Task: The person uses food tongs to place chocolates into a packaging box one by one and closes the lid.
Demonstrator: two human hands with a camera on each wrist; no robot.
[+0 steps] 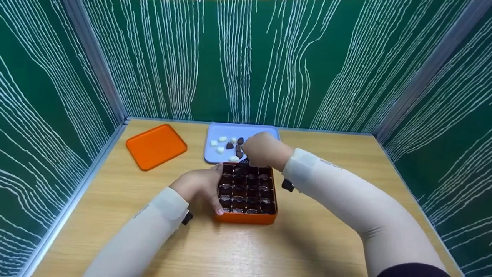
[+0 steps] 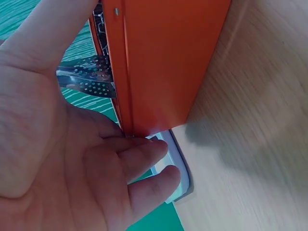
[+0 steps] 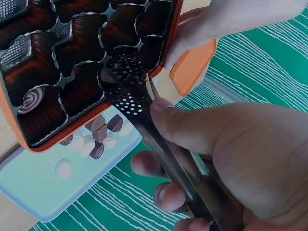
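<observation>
An orange box [image 1: 246,218] with a dark brown divided insert [image 1: 239,191] sits on the table. Along its left side, my left hand [image 1: 201,186] steadies it, thumb by the front corner and fingers toward the back. My right hand [image 1: 263,149] grips metal tongs [image 3: 166,156] with perforated ends, reaching over the box's far edge. Their tips dip into a corner compartment, with a brown chocolate [image 3: 107,75] at them, partly hidden. Another compartment holds a swirled chocolate [image 3: 32,100]. In the left wrist view, the tongs' ends show beyond the box rim.
Behind the box lies a pale blue tray [image 1: 263,130] with several white and dark brown chocolates [image 1: 229,146], partly covered by my right hand. An orange lid [image 1: 157,147] rests at the back left. Green walls [image 1: 234,61] with white lines enclose the wooden table [image 1: 326,173].
</observation>
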